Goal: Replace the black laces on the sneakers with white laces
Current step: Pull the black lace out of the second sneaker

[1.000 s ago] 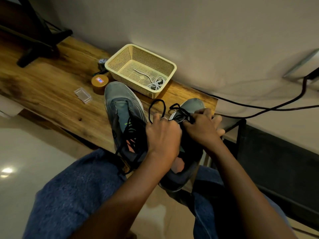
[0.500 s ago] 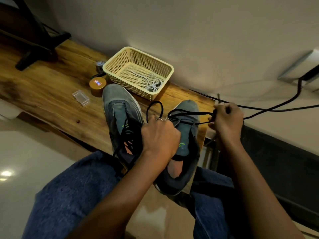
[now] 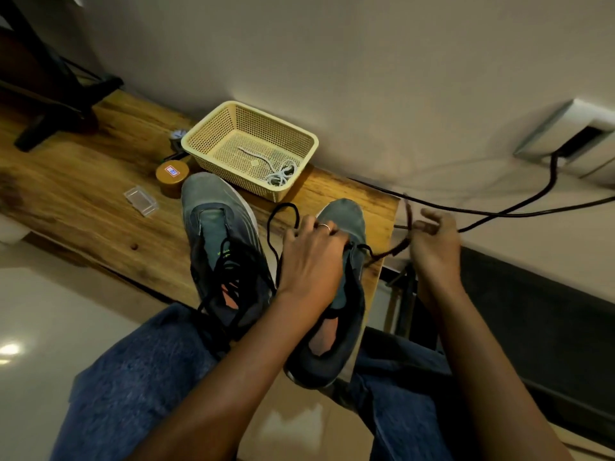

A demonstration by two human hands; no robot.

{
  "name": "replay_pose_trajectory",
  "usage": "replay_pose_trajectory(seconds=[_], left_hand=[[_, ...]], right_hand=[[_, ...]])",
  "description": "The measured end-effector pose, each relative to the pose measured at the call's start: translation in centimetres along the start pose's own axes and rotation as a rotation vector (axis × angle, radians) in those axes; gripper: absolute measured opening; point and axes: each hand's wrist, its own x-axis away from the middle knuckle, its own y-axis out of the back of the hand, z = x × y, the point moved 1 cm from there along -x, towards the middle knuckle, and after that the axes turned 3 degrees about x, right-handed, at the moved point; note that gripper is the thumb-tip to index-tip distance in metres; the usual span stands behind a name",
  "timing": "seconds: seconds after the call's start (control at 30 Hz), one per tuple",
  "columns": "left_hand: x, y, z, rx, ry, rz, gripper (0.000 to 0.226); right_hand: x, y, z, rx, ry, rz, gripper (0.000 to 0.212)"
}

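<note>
Laces (image 3: 386,254) of black run from the right sneaker (image 3: 342,227) on the table (image 3: 100,194). Since a moment ago our right hand (image 3: 432,247) has drawn them further out, pinching them; our left hand (image 3: 312,261) grips the sneaker. Unlacing advances; white laces (image 3: 279,174) wait in the basket (image 3: 206,134).

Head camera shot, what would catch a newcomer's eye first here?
Two grey sneakers lie at the wooden bench's near edge; the left hand holds the right-side one while the right hand pulls its black lace sideways. Behind them, a cream basket holds white laces.
</note>
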Motion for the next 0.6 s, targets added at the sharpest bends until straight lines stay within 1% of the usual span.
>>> replay_pose_trajectory(seconds=[0.07,0.13,0.17,0.3,0.4,0.5,0.6], left_hand=[[-0.1,-0.4,-0.3,-0.015,0.012,0.018,0.032],[-0.3,-0.7,-0.5,-0.008,0.043,0.014,0.032],[-0.4,-0.8,-0.5,-0.001,0.059,0.015,0.032],[-0.7,-1.3,-0.8,0.022,0.127,0.041,0.028],[-0.8,-1.6,-0.9,0.015,0.137,0.041,0.026],[-0.9,-1.8,-1.1,0.012,0.144,0.044,0.027],[-0.9,-1.9,-1.4,0.041,0.179,0.037,0.024]], right_hand=[[-0.2,-0.2,-0.4,0.088,-0.035,0.138,0.043],[-0.3,-0.3,-0.7,0.164,-0.036,0.214,0.043],[-0.3,-0.4,-0.8,0.179,-0.023,0.237,0.04],[0.1,-0.8,-0.9,0.225,0.019,0.355,0.016],[0.3,-1.1,-1.2,0.29,0.021,0.437,0.009],[0.6,-1.2,-1.3,0.391,0.043,0.482,0.013],[0.7,-1.1,-1.3,0.502,0.092,0.481,0.02]])
